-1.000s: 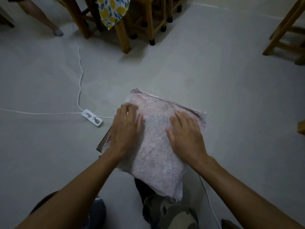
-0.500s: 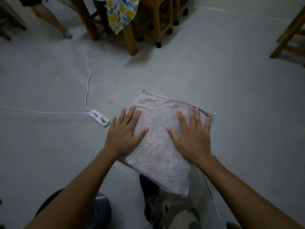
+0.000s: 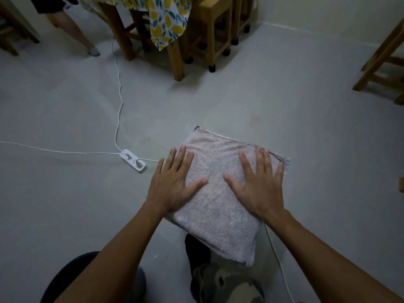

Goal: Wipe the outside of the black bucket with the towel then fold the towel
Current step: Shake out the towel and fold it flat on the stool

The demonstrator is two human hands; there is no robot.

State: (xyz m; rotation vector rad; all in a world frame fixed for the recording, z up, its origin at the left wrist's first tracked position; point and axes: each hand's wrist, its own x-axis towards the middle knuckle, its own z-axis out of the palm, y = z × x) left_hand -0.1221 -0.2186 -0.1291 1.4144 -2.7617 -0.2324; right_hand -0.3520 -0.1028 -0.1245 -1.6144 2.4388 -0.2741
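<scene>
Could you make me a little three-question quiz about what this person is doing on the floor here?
1. True or false: both hands lie flat and open on the folded towel.
2. Which hand is nearer the white power strip: A) left hand, B) right hand?
3. Fill in: the cloth hanging by the wooden table leg is printed with ____.

Key: 1. True; fingers spread, palms down. 2. A. 3. Lemons, on the tablecloth.
</scene>
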